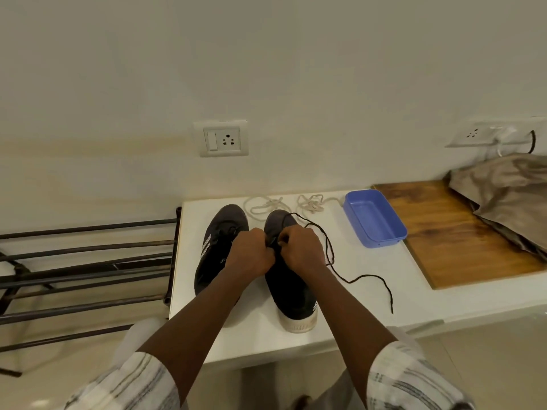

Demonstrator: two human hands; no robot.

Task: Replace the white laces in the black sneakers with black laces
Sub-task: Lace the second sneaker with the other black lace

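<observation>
Both are curled tight, knuckles almost touching: left grip (251, 255) and right grip (302, 250) pinch the black lace (349, 281) over the right sneaker (291, 288) beneath them on the worktop (355, 291), its long axis running away, toe toward the wall. The lace trails right of the right grip; white laces (263, 207) lie beyond

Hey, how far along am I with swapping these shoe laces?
Done: both white laces lie loose on the table. In hand: left hand and right hand pinch the black lace over the right sneaker, a long end trailing loose. Left: finishing that lacing; the left sneaker is too dark to judge.
</observation>
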